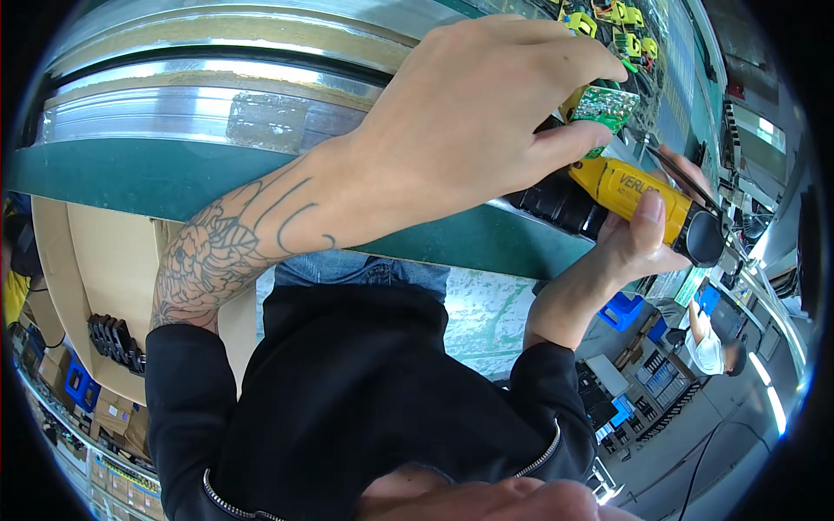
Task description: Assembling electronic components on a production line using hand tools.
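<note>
My left hand [469, 108], its tattooed forearm reaching in from the left, pinches a small green circuit board [607, 108] between thumb and fingers. Solder points cover the face of the board. Just below it, a yellow and black cylindrical tool housing [624, 186] lies tilted in my right hand [641, 241]. The thumb of that hand presses along the yellow side, with other fingers partly hidden behind. Board and housing overlap in view; I cannot tell whether they are joined.
Several yellow parts with dark wires [630, 39] sit at the far right of the bench. Metal rails [191, 113] run along the green bench edge [113, 178]. Below left stands an open cardboard box [69, 260] holding black parts. A person [708, 347] works farther off at right.
</note>
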The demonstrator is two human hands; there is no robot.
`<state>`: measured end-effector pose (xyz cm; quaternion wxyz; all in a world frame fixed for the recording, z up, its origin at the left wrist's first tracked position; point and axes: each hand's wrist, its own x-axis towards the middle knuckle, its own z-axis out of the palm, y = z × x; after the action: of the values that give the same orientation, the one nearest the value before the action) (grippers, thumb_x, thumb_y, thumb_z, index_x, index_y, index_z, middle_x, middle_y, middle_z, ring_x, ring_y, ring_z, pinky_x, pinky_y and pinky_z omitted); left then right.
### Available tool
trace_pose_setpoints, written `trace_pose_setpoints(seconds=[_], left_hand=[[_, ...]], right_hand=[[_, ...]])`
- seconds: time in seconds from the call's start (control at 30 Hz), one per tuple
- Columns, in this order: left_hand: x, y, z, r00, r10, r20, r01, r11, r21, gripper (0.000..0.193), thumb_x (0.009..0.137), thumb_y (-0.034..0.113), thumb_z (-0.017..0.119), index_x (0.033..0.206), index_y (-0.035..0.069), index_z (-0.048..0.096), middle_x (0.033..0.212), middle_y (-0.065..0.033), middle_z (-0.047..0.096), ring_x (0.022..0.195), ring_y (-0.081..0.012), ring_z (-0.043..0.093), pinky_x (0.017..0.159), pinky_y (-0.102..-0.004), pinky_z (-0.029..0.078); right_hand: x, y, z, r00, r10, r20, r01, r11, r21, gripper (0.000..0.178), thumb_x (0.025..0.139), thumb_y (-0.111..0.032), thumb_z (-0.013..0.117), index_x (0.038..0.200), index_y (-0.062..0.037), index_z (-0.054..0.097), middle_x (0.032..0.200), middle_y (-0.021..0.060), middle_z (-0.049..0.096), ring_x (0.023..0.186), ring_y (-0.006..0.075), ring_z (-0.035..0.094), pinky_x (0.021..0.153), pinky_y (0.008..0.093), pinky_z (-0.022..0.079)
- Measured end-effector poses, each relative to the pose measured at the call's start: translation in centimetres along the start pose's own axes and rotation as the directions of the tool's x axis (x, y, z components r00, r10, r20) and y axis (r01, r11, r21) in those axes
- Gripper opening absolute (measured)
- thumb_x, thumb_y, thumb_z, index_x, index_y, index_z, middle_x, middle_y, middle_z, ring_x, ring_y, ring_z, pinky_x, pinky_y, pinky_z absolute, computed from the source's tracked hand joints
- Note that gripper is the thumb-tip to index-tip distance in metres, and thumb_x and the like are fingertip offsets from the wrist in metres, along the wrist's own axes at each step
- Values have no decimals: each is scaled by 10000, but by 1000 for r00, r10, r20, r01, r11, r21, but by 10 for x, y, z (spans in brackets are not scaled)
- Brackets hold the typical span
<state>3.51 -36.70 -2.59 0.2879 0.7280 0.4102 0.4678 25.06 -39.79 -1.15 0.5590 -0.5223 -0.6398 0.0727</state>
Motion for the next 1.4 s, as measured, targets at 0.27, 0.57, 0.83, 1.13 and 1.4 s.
trace_pose_setpoints(seconds=[0.27,0.57,0.83,1.13,1.4], left_hand=[[-3,-7,10,992,73,-98,-76,997,-28,279,863,240,714,1064,46,702,842,-78,691,611,-210,607,563,-303,464],[-3,-6,6,999,21,-25,-23,998,-60,269,849,211,720,1071,61,700,924,-65,689,702,-202,616,665,-310,492],[-30,6,28,827,559,-57,-531,812,243,283,779,196,767,1051,148,706,1041,-19,647,973,-165,616,1032,-382,474],[-54,-3,-33,884,409,229,-468,765,443,156,880,264,713,936,127,668,948,-2,613,876,-149,603,1120,-403,397],[-60,-12,-149,934,232,273,-353,729,587,143,819,150,780,840,56,675,918,-23,679,874,-173,638,952,-354,492]], right_hand=[[3,2,-11,997,11,73,-6,998,-61,490,635,-179,741,1067,30,642,983,193,686,797,262,670,713,306,534],[-20,-5,-46,987,-158,32,135,919,371,616,738,-494,752,1086,-4,618,974,147,647,840,203,656,665,270,518],[-85,-28,-72,944,-48,326,-62,946,319,568,848,-615,710,895,-51,663,863,112,680,627,154,591,555,256,476],[-114,26,-93,980,-14,196,-15,989,145,458,972,-408,603,862,30,679,805,155,668,535,157,515,540,254,433],[-122,23,-73,968,112,225,-173,946,274,329,940,-279,615,809,12,692,717,113,676,519,141,504,537,250,428]])
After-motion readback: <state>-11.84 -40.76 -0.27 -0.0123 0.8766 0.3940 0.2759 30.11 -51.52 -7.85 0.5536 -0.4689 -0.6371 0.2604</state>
